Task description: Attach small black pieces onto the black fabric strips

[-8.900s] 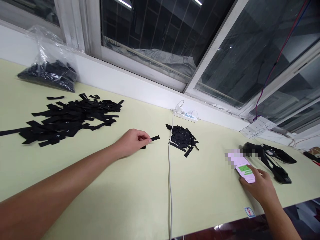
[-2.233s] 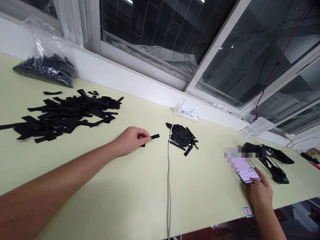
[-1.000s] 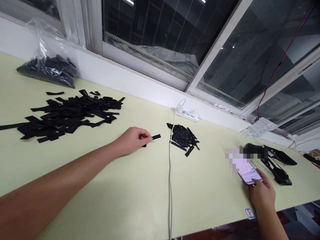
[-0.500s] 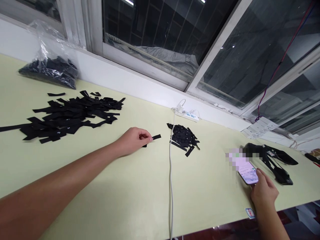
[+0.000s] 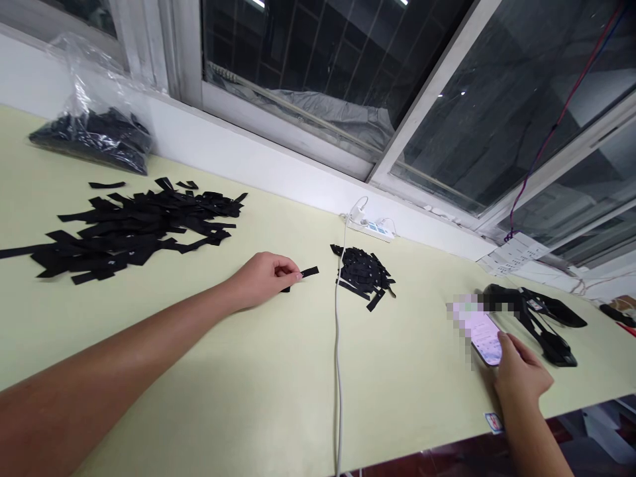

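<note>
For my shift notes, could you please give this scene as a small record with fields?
left hand: pinching a black strip
right hand: holding a lit phone
larger pile of black strips: left of the left hand
smaller pile of black strips: between the hands
clear bag: dark contents, behind the larger pile
cable: pale, crossing the smaller pile's left edge

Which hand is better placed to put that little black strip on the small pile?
Probably the left hand: it pinches the black strip, whose end sticks out toward the small pile. The right hand is farther away, holding a phone.
</note>
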Action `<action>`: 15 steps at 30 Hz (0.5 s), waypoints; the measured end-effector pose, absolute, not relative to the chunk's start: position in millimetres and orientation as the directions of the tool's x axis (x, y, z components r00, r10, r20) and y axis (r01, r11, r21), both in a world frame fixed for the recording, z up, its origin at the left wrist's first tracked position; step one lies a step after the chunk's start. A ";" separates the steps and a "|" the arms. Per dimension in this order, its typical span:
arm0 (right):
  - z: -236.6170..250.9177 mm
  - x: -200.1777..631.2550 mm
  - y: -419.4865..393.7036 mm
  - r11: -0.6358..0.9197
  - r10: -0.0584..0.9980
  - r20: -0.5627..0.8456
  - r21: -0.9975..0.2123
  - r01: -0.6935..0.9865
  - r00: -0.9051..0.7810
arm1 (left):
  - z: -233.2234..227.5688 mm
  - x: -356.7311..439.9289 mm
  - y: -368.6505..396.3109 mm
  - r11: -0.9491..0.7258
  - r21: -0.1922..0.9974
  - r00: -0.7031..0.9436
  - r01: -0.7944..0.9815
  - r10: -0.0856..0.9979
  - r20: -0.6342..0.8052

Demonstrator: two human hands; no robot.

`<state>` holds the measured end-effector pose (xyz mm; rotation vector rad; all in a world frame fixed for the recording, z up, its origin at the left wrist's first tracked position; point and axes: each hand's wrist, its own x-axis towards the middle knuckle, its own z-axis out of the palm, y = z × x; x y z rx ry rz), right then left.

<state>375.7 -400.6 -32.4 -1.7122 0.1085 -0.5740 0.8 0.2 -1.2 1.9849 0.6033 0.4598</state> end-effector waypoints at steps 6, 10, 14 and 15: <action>-33.4 379.0 -402.8 -0.246 -0.398 0.305 -0.944 0.220 0.865 | -3.2 1.2 0.7 -0.408 0.888 0.805 0.211 0.588 0.079; -30.6 374.5 -398.6 -0.240 -0.408 0.296 -0.948 0.211 0.864 | -3.1 1.3 1.3 -0.411 0.887 0.806 0.212 0.586 0.080; -28.8 371.5 -395.7 -0.256 -0.424 0.323 -0.939 0.230 0.846 | -2.3 1.2 1.2 -0.408 0.887 0.806 0.217 0.588 0.073; -29.1 372.2 -396.3 -0.277 -0.421 0.331 -0.934 0.228 0.845 | -2.1 1.1 1.0 -0.408 0.887 0.806 0.217 0.588 0.074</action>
